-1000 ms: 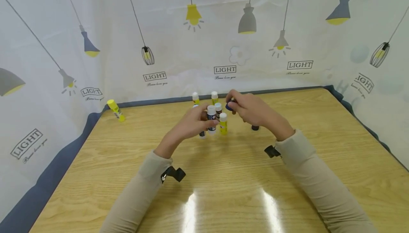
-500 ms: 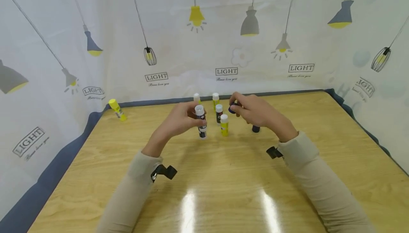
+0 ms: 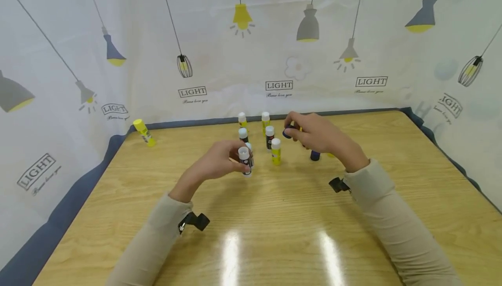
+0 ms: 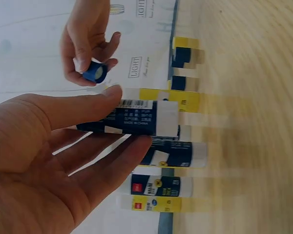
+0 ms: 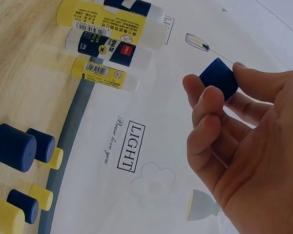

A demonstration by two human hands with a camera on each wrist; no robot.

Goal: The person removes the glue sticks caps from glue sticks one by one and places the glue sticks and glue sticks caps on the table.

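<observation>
My left hand [image 3: 215, 160] grips an uncapped navy glue stick [image 4: 136, 117] between thumb and fingers. It stands nearly upright at the front left of a group of glue sticks; whether its base touches the table cannot be told. My right hand [image 3: 318, 134], raised to the right of the group, pinches a blue cap [image 5: 219, 79] between thumb and fingertips. Uncapped sticks with white tops stand between the hands, among them a yellow glue stick [image 3: 276, 151] in front and a navy glue stick [image 3: 269, 137] behind it.
A capped yellow glue stick [image 3: 144, 132] stands alone at the far left of the wooden table [image 3: 282, 216]. Near my right hand are several loose caps, including a blue cap [image 5: 13, 147] and a yellow cap [image 5: 5, 217]. A printed curtain [image 3: 219, 24] hangs behind the table.
My left hand has drawn its navy glue stick leftward and then closer to me, uncovering sticks behind it. My right hand with the blue cap has stayed almost in place.
</observation>
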